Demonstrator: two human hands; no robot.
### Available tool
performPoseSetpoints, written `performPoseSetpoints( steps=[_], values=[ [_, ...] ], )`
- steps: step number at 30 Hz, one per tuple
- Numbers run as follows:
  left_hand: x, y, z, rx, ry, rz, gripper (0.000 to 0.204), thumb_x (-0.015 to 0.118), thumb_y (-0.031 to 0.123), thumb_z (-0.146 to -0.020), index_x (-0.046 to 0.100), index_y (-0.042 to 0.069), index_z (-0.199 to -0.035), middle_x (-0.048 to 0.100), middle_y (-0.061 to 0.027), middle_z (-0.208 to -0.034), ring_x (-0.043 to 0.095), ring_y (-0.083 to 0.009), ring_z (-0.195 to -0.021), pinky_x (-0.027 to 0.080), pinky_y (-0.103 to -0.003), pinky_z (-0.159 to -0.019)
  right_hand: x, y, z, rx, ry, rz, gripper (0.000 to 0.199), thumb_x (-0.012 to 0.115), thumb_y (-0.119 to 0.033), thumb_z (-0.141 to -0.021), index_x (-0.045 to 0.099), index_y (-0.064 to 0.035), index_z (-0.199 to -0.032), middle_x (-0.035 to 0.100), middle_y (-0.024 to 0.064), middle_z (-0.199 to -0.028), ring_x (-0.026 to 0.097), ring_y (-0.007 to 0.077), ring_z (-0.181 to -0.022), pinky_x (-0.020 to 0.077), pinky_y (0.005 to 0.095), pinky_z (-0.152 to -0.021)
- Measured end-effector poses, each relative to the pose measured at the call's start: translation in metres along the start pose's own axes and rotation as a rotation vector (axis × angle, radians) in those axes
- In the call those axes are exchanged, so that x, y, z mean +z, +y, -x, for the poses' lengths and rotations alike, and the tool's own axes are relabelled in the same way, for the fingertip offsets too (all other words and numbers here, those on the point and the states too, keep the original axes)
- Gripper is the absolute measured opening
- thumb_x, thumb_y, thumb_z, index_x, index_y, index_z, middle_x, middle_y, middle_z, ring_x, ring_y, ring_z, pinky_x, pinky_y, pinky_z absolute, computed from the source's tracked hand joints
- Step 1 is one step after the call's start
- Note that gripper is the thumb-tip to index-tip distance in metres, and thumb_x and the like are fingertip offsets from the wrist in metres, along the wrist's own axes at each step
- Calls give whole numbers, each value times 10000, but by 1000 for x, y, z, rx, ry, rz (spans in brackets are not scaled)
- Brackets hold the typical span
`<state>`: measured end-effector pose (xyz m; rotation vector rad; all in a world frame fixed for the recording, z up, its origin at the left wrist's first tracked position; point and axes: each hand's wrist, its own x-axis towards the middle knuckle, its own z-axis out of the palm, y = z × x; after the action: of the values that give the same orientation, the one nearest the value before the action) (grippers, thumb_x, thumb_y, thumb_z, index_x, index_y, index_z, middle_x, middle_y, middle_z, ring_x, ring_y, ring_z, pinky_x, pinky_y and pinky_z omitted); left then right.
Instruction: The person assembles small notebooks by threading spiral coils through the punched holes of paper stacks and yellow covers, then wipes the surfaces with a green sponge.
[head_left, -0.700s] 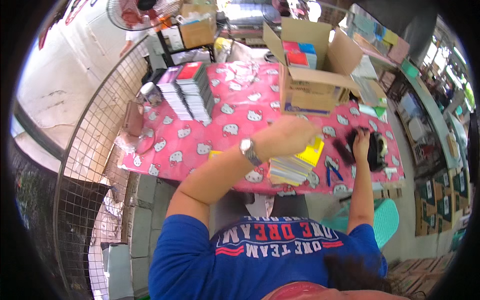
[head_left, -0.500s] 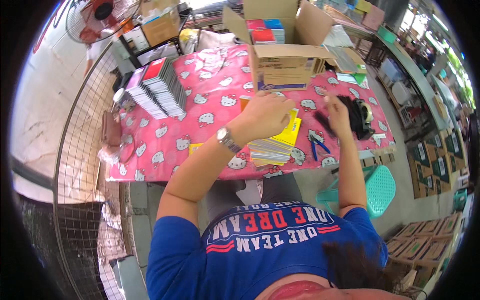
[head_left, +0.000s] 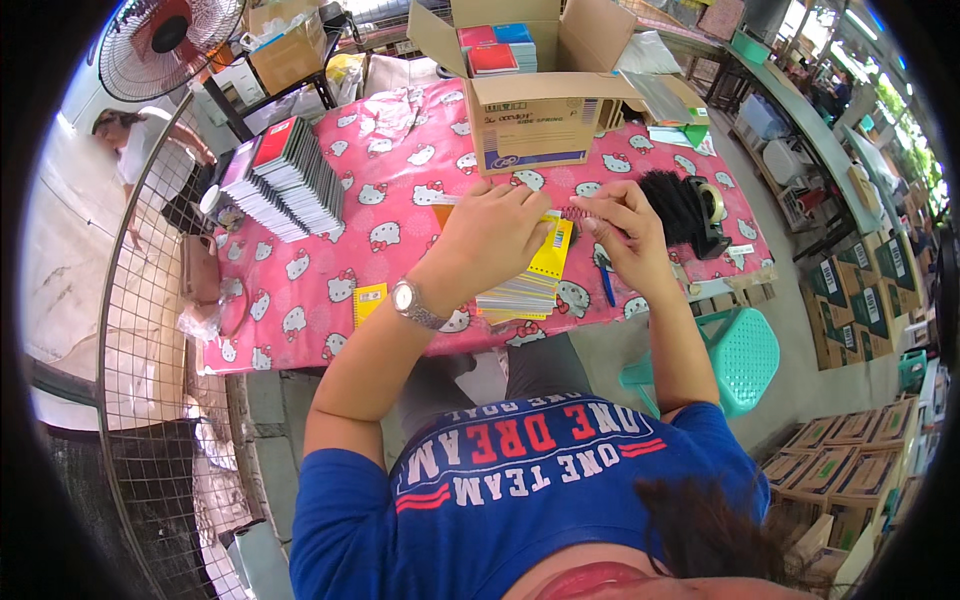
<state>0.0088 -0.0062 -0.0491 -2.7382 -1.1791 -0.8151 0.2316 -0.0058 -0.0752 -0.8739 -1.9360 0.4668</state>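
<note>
A table under a pink cartoon-cat cloth (head_left: 330,290) stands on a grey concrete floor (head_left: 790,300) beside a wire-mesh partition (head_left: 150,330), with a standing fan (head_left: 165,40) behind, a teal plastic stool (head_left: 745,355) underneath and daylight from the right.

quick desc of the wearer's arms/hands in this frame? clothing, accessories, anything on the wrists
Both forearms are bare, no gloves on the left hand or the right hand. The left wrist carries a silver-toned wristwatch with a round pale dial and a metal band. The right wrist shows nothing worn. Short sleeves of a blue T-shirt with red and white lettering cover the upper arms.
</note>
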Motion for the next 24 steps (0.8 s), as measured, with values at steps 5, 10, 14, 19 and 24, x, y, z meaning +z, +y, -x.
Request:
performPoseSetpoints(
  steps=[5,10,14,19,24],
  values=[
    [0,0,-1,4,7,-16,163,618,193,-853,579,66,-947,632,-101,-870,625,-277,-860,440,-411,-789,-10,-10,-5,39,-133,-13,241,625,-22,-894,710,-51,-1118,570,56,-940,542,123,-796,452,248,-680],
    [-1,4,-4,-4,-32,0,166,611,197,-858,584,65,-955,640,-104,-889,626,-279,-873,443,-404,-795,-24,-14,-11,308,-258,-320,382,611,-45,-915,618,-124,-1288,558,33,-889,543,136,-766,462,263,-667],
    [-2,3,1,-45,-28,-8,231,617,212,-857,566,74,-1035,655,-105,-935,634,-270,-899,444,-409,-805,-8,-10,-15,10,-207,-165,456,644,-60,-891,549,-116,-1334,533,7,-843,492,102,-711,419,237,-621],
    [5,2,-3,44,11,-34,281,618,267,-864,548,102,-1080,650,-98,-912,648,-268,-878,439,-427,-801,-28,-32,-22,312,-312,-129,312,587,-37,-927,560,-28,-1237,645,39,-842,501,77,-628,433,232,-573],
    [7,0,2,2,26,-59,256,579,313,-902,550,103,-1046,645,-71,-851,643,-261,-870,429,-417,-781,-23,3,-37,447,-448,-655,332,546,-178,-990,493,-50,-1293,651,71,-817,559,87,-629,459,248,-564]
  ],
)
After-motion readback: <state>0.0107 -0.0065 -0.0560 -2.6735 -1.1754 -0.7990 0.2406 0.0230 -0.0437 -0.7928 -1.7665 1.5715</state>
